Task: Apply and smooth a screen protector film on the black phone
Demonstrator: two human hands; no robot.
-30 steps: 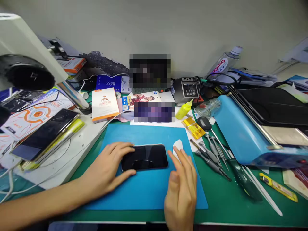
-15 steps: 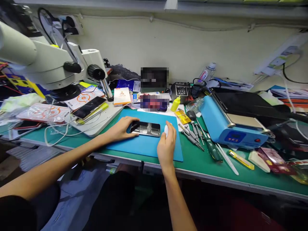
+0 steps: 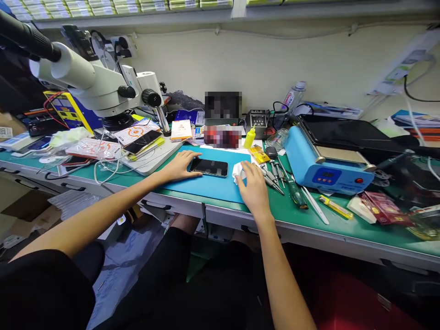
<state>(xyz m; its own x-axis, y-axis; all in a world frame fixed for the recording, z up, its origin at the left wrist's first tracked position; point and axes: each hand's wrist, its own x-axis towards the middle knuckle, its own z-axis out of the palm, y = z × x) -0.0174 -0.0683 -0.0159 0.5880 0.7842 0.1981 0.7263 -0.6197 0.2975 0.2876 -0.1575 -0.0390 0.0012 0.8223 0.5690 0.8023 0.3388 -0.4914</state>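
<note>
Phone (image 3: 209, 167) flat on blue mat (image 3: 209, 187), screen dark. Left hand (image 3: 180, 166) clamped on its left end, thumb near side. Right hand (image 3: 255, 190) at tissue (image 3: 238, 171) just right, can't tell if pinching. Microscope (image 3: 99, 87) far left, fwiw.

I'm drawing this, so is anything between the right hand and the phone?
Yes: a crumpled white tissue is at the right hand, on the side facing the phone. Between tissue and phone, only blue mat shows. The left hand touches the phone.
</note>
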